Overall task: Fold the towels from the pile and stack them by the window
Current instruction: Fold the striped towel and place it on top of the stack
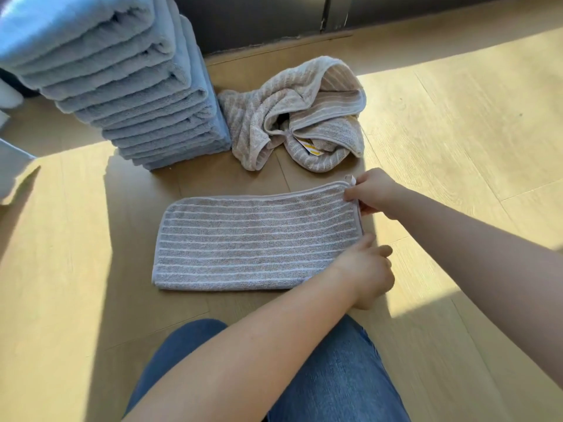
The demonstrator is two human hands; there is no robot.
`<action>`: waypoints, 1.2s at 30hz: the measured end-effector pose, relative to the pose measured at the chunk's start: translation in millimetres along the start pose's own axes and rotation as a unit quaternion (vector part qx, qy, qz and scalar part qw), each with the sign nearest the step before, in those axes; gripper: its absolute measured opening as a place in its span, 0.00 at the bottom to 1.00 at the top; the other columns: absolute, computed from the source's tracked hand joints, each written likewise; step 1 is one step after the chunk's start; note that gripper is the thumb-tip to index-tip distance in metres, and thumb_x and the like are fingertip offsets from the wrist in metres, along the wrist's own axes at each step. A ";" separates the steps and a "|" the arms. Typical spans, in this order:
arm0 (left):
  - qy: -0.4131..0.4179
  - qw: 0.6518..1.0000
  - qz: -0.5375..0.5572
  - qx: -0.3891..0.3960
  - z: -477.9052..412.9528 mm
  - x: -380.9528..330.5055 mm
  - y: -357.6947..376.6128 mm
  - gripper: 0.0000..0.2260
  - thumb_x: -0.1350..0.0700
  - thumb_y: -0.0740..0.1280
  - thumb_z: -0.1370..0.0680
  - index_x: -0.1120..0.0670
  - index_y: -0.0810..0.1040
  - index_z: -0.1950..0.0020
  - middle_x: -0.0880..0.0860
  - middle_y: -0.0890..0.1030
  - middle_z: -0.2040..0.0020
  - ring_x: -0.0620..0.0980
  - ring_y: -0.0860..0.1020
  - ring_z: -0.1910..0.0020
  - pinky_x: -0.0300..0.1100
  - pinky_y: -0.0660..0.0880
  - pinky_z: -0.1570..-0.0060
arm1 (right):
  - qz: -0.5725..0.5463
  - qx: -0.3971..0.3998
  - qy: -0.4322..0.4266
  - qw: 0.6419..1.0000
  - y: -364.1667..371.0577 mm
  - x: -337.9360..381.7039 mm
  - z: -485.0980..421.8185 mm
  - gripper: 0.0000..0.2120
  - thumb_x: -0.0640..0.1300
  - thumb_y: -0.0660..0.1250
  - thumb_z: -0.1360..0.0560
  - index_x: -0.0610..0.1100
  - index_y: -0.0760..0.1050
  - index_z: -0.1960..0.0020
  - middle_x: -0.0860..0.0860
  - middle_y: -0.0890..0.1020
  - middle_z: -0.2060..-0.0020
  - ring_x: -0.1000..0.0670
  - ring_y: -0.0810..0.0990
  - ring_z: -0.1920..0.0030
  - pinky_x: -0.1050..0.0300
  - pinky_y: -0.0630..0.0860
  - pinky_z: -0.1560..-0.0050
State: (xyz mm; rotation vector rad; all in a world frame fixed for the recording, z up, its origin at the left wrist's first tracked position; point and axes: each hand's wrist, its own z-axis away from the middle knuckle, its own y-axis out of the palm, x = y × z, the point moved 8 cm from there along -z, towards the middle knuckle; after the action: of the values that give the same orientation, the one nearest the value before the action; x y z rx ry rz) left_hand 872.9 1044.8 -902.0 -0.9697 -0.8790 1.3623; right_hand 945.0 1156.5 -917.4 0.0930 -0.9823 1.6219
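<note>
**Sunlit floor, striped towel held at its right edge**

Pale wooden floor (pixel 457 132) fills the view, cut by bands of sunlight and shadow. At 12 o'clock runs a dark panel (pixel 274 19), which may be the foot of a window, though too little of it shows to be sure.

At the centre a grey striped towel (pixel 253 242) lies flat on the floor as a long rectangle, its white stripes running from 9 to 3 o'clock. Both hands work its 3 o'clock edge. The right hand (pixel 370 193) pinches the far corner of that edge between thumb and fingertips, beside a small white tab that sticks up there. The left hand (pixel 365 269) reaches across from 6 o'clock, and its curled fingers grasp the near corner of the same edge.

At 10 o'clock stands a tall stack of folded blue towels (pixel 137 95), leaning slightly. Just beside its base, at 12 o'clock from the flat towel, sits a crumpled pile (pixel 292 117) of beige and grey striped towels. A yellow and white label (pixel 310 147) shows among its folds.

At 6 o'clock the person's blue jeans (pixel 335 376) show under the left forearm.
</note>
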 end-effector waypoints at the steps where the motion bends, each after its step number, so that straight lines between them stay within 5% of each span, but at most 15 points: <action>1: -0.005 1.000 -0.004 -0.019 4.2 2.1 -9.1 0.10 0.57 0.62 0.26 0.53 0.79 0.47 0.48 0.79 0.48 0.50 0.66 0.36 0.49 0.59 0.37 | 0.004 -0.026 -0.003 1.000 -7.8 3.2 2.3 0.11 0.35 0.66 0.28 0.40 0.69 0.68 0.45 0.72 0.71 0.46 0.73 0.70 0.54 0.76 0.66; 5: -0.039 0.989 -0.009 -0.143 41.2 18.3 -48.1 0.05 0.55 0.72 0.38 0.50 0.80 0.64 0.45 0.79 0.63 0.47 0.75 0.52 0.41 0.68 0.52 | -0.027 -0.132 -0.046 0.990 -35.2 23.7 14.6 0.11 0.36 0.64 0.30 0.41 0.65 0.69 0.45 0.69 0.69 0.46 0.72 0.65 0.52 0.76 0.66; 7: -0.054 0.975 0.009 -0.217 64.9 29.4 -57.0 0.06 0.56 0.73 0.43 0.50 0.78 0.69 0.44 0.77 0.69 0.47 0.76 0.60 0.39 0.65 0.59 | -0.040 -0.152 -0.081 0.984 -38.6 41.2 24.5 0.04 0.36 0.64 0.30 0.40 0.70 0.62 0.44 0.70 0.70 0.46 0.72 0.68 0.59 0.74 0.73; 9: -0.079 0.957 0.025 -0.280 95.3 43.5 -54.7 0.02 0.58 0.68 0.37 0.51 0.78 0.67 0.46 0.79 0.66 0.48 0.76 0.62 0.40 0.61 0.60 | -0.053 -0.149 -0.109 0.981 -32.3 61.0 32.5 0.03 0.37 0.64 0.29 0.42 0.72 0.56 0.47 0.71 0.71 0.49 0.70 0.73 0.66 0.68 0.83; 12: -0.127 0.938 0.038 -0.322 144.3 67.8 -37.1 0.09 0.59 0.59 0.32 0.54 0.79 0.62 0.49 0.81 0.61 0.50 0.74 0.62 0.40 0.63 0.61 | -0.041 -0.123 -0.131 0.983 -3.4 88.8 38.4 0.08 0.39 0.63 0.29 0.45 0.72 0.50 0.50 0.72 0.69 0.51 0.71 0.73 0.65 0.68 0.82; 15: -0.137 0.939 0.029 -0.314 180.7 79.6 -2.8 0.08 0.61 0.62 0.30 0.57 0.80 0.59 0.52 0.82 0.56 0.50 0.71 0.58 0.41 0.66 0.60 | -0.006 -0.095 -0.165 0.982 40.8 114.1 42.7 0.14 0.41 0.63 0.29 0.42 0.72 0.43 0.47 0.75 0.61 0.46 0.77 0.64 0.56 0.76 0.65; 19: -0.172 0.940 0.041 -0.291 215.8 89.4 30.7 0.07 0.61 0.62 0.30 0.56 0.81 0.62 0.52 0.83 0.58 0.52 0.76 0.62 0.42 0.71 0.62 | 0.017 -0.080 -0.188 0.979 97.9 139.0 46.7 0.18 0.42 0.64 0.28 0.42 0.70 0.39 0.43 0.78 0.47 0.43 0.77 0.47 0.53 0.72 0.47; 22: -0.199 0.943 0.051 -0.263 231.1 92.7 55.0 0.07 0.59 0.62 0.30 0.55 0.79 0.64 0.50 0.81 0.61 0.51 0.75 0.64 0.39 0.63 0.63 | 0.033 -0.043 -0.189 0.980 138.3 147.4 47.4 0.19 0.42 0.63 0.28 0.43 0.68 0.38 0.43 0.77 0.44 0.42 0.76 0.45 0.53 0.73 0.47; 32: -0.253 0.920 0.101 -0.282 259.0 100.6 92.2 0.10 0.58 0.61 0.28 0.55 0.78 0.67 0.50 0.82 0.61 0.49 0.70 0.61 0.40 0.63 0.65 | 0.096 -0.001 -0.206 0.974 193.1 152.7 46.9 0.19 0.43 0.62 0.25 0.44 0.66 0.35 0.44 0.77 0.44 0.42 0.76 0.46 0.51 0.72 0.47; 36: -0.275 0.926 0.106 -0.235 267.1 101.9 111.5 0.13 0.55 0.60 0.26 0.55 0.79 0.68 0.49 0.82 0.61 0.50 0.78 0.63 0.40 0.66 0.67 | 0.036 0.079 -0.221 0.972 210.5 150.3 43.7 0.16 0.40 0.58 0.23 0.43 0.66 0.35 0.52 0.74 0.59 0.50 0.74 0.60 0.53 0.74 0.52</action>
State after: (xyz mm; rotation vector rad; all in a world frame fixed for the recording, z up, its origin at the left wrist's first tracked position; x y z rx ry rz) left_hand 587.1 1155.9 -911.2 -1.0777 -1.6193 1.6867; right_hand 700.8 1252.2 -920.6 0.5518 -1.1989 1.7847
